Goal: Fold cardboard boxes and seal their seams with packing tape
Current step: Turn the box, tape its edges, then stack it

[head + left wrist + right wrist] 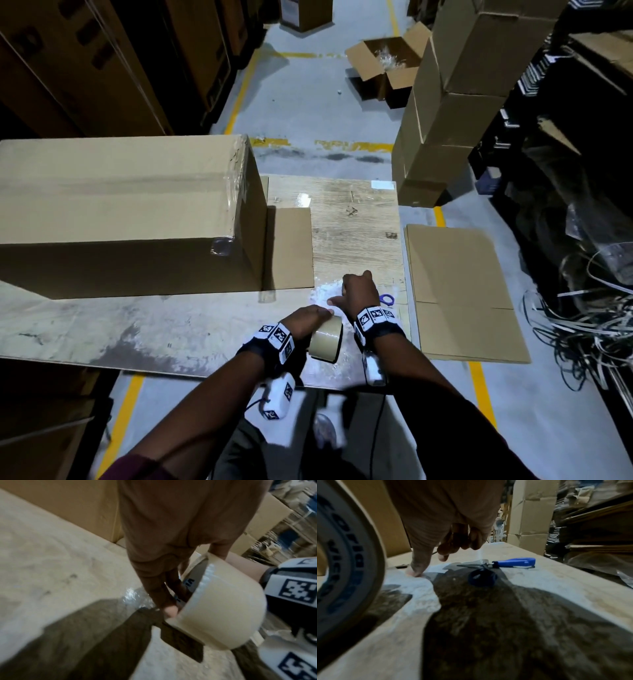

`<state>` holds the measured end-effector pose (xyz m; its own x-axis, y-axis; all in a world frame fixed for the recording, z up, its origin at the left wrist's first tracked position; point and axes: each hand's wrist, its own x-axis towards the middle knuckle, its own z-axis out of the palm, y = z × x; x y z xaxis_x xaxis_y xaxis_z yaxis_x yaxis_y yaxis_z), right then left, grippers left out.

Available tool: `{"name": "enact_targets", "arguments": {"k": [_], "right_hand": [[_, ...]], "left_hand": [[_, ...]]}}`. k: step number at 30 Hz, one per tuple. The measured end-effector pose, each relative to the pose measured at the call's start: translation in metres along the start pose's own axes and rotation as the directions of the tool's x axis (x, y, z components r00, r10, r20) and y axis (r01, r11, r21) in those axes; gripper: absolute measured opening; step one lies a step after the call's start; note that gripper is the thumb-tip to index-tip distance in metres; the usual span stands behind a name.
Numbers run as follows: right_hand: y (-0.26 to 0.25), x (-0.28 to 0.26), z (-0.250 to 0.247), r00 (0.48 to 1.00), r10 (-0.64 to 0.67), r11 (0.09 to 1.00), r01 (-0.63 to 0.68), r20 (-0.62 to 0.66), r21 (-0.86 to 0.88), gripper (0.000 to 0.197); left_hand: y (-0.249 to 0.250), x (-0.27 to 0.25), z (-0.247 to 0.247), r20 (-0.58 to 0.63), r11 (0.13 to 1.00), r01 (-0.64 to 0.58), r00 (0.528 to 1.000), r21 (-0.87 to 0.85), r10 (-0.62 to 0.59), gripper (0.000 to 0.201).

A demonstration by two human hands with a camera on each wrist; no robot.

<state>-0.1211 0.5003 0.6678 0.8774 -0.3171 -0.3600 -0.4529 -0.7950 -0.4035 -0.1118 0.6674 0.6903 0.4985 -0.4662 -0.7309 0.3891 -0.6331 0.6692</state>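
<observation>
My left hand (pixel 306 320) grips a roll of tan packing tape (pixel 327 339) just above the table's near edge. In the left wrist view its fingers (pixel 164 588) reach into the core of the tape roll (pixel 223 608). My right hand (pixel 359 291) is just beyond it, fingers curled, nothing visible in them. In the right wrist view the thumb (pixel 415 569) touches the tabletop, with the tape roll (pixel 351 561) at the left. A large closed cardboard box (pixel 120 212), taped along its top seam, lies on the left of the table (pixel 137 325).
Blue-handled scissors (pixel 387 299) (pixel 513 562) lie just right of my right hand. A flat cardboard piece (pixel 289 246) lies beside the box. Flattened cardboard (pixel 462 291) sits right of the table. Stacked boxes (pixel 445 102), an open box (pixel 387 61) and loose strapping (pixel 582 325) stand beyond.
</observation>
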Motion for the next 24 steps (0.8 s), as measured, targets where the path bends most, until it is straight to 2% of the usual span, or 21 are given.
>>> {"name": "enact_targets", "arguments": {"k": [4, 6, 8, 10, 11, 12, 14, 15, 17, 19, 20, 21, 24], "right_hand": [[0.008, 0.001, -0.002, 0.999, -0.016, 0.995, 0.019, 0.029, -0.099, 0.037], [0.006, 0.001, -0.011, 0.997, -0.017, 0.983, 0.030, 0.073, -0.180, 0.032], [-0.004, 0.001, -0.024, 0.992, -0.063, 0.972, 0.087, 0.113, -0.219, 0.018], [-0.023, 0.001, -0.040, 0.987, -0.144, 0.986, 0.149, 0.073, -0.078, 0.002], [-0.036, 0.001, -0.049, 0.981, -0.194, 0.979, 0.192, 0.020, 0.064, 0.004], [-0.052, 0.000, -0.058, 0.968, -0.248, 0.946, 0.252, -0.046, 0.206, 0.007], [-0.088, -0.004, -0.076, 0.930, -0.326, 0.817, 0.367, -0.169, 0.445, 0.011], [-0.106, -0.005, -0.082, 0.909, -0.356, 0.738, 0.416, -0.219, 0.530, 0.014], [-0.140, -0.008, -0.091, 0.862, -0.401, 0.586, 0.502, -0.311, 0.635, 0.016], [-0.168, -0.011, -0.090, 0.827, -0.418, 0.511, 0.557, -0.376, 0.655, 0.009], [-0.178, -0.013, -0.087, 0.824, -0.421, 0.499, 0.559, -0.379, 0.662, 0.007], [-0.186, -0.015, -0.083, 0.832, -0.421, 0.492, 0.545, -0.362, 0.679, 0.006], [-0.189, -0.023, -0.064, 0.867, -0.415, 0.469, 0.465, -0.277, 0.751, 0.004]], "left_hand": [[0.001, -0.003, -0.018, -0.063, 0.933, -0.006, 0.998, 0.359, 0.030, 0.053], [0.005, -0.005, -0.024, -0.117, 0.876, -0.007, 0.990, 0.483, 0.073, 0.054], [0.016, -0.014, -0.027, -0.151, 0.809, -0.019, 0.980, 0.588, 0.133, 0.052], [0.036, -0.033, -0.033, -0.115, 0.728, -0.135, 0.952, 0.672, 0.283, 0.045], [0.049, -0.046, -0.039, -0.072, 0.687, -0.230, 0.922, 0.690, 0.381, 0.040], [0.063, -0.060, -0.046, -0.029, 0.644, -0.341, 0.870, 0.685, 0.492, 0.034], [0.086, -0.092, -0.065, -0.006, 0.564, -0.530, 0.725, 0.633, 0.689, 0.026], [0.094, -0.108, -0.077, -0.033, 0.526, -0.591, 0.645, 0.611, 0.763, 0.024], [0.101, -0.130, -0.109, -0.155, 0.484, -0.635, 0.502, 0.602, 0.851, 0.021], [0.099, -0.143, -0.148, -0.303, 0.492, -0.579, 0.396, 0.650, 0.867, 0.025], [0.093, -0.144, -0.168, -0.360, 0.510, -0.530, 0.366, 0.678, 0.858, 0.029], [0.086, -0.142, -0.185, -0.403, 0.538, -0.479, 0.360, 0.694, 0.841, 0.032], [0.063, -0.127, -0.215, -0.490, 0.631, -0.401, 0.404, 0.664, 0.773, 0.038]]}}
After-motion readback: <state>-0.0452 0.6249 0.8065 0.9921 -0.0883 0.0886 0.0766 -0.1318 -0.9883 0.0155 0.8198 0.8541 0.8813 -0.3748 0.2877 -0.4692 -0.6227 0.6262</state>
